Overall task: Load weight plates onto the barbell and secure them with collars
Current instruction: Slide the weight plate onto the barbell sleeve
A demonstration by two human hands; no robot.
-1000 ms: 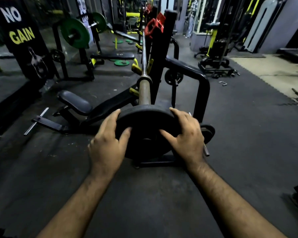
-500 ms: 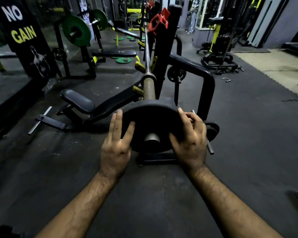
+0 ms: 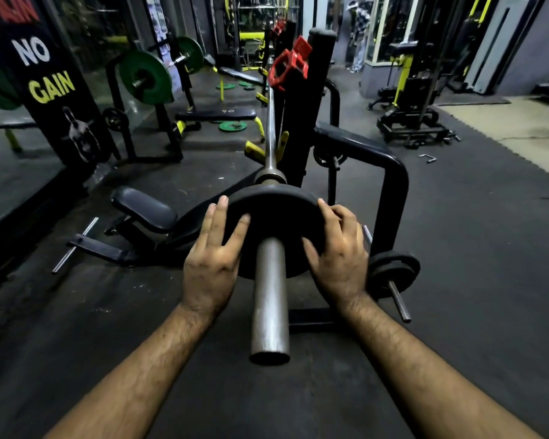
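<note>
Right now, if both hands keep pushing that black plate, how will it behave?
The black plate looks dense, likely heavy. Threaded on the barbell sleeve, it should slide straight, not roll off. Left hand and right hand flank it, so tilting seems unlikely.

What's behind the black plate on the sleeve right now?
Behind the black plate only the sleeve's collar and the bar show. Whether another plate sits behind it is hidden. Left hand and right hand are on it.
</note>
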